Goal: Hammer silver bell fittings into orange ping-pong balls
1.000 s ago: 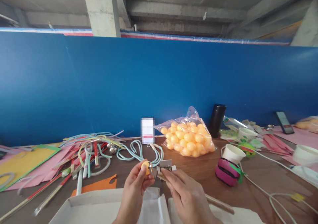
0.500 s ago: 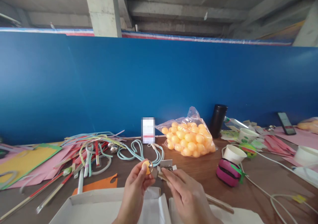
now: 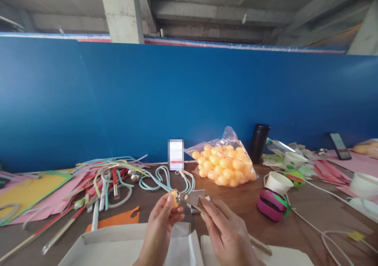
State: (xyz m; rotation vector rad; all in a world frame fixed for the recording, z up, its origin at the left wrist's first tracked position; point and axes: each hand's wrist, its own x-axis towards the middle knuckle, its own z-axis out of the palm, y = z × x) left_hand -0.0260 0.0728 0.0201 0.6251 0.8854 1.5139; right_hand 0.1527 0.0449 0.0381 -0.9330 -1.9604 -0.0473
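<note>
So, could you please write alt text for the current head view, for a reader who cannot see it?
A left hand pinches a small orange ball with shiny metal at one side, while a right hand grips a tool with a long wooden handle. Beyond them, on a brown table, are a clear bag of orange balls and a black flask.

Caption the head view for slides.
Left hand holds an orange ball, right hand a wooden-handled tool, before a bag of balls.
</note>
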